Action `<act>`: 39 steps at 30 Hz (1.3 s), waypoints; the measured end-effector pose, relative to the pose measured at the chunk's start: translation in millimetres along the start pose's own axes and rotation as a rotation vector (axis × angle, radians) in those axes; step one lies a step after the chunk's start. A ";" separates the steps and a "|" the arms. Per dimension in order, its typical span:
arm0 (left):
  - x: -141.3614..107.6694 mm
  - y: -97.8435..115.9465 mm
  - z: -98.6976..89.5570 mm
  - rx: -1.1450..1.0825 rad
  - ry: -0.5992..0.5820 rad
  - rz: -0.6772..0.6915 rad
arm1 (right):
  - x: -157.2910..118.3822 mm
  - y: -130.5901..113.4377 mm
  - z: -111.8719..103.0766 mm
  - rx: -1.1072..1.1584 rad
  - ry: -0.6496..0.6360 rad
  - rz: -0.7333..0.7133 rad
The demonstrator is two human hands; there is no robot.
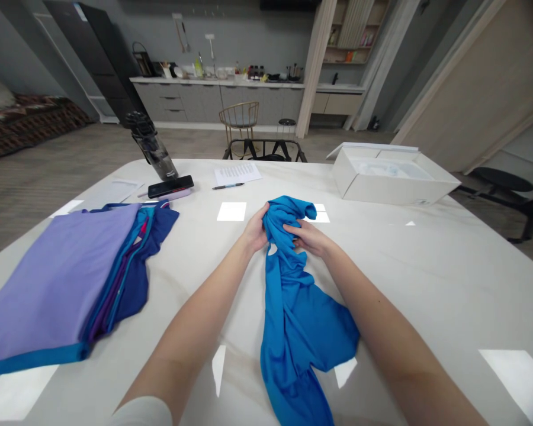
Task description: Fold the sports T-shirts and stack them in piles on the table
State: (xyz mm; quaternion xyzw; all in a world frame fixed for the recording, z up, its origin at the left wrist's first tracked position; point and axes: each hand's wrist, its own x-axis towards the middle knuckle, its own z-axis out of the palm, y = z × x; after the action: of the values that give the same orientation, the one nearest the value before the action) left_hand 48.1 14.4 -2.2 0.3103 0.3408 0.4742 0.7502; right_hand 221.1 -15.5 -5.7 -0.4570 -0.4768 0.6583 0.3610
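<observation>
One blue garment (293, 296) trails from the white table's (426, 284) middle toward its near edge, bunched top grasped by left hand (256, 229) and right hand (311, 238). One garment stack (66, 278) lies along the left edge. Beyond — one pen (228, 186); one open box (382, 188), its pale contents unclear, near the far right corner.

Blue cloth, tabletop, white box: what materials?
Blue cloth: soft fabric, likely knit, matte; it drapes in loose folds.
Tabletop: glossy, perhaps stone or ceramic; sharp light reflections, faint veining.
White box: probably cardboard, smooth; thin walls, folded edges.
</observation>
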 end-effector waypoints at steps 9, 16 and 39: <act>2.2 11.5 -23.5 0.884 0.515 0.625 | 4.7 -10.9 -1.2 -0.330 0.284 -0.254; -0.1 2.4 -11.4 1.112 0.035 0.550 | 6.6 -12.7 -9.0 -0.424 0.249 -0.275; -3.9 15.7 -5.0 0.925 -0.028 0.470 | 1.7 -16.5 -14.4 -0.194 0.172 -0.120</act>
State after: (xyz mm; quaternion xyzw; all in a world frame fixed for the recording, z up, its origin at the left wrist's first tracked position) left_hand 35.0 17.1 8.2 0.6841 0.4257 0.4254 0.4121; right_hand 234.9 -5.0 7.8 -0.5151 -0.5320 0.5448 0.3936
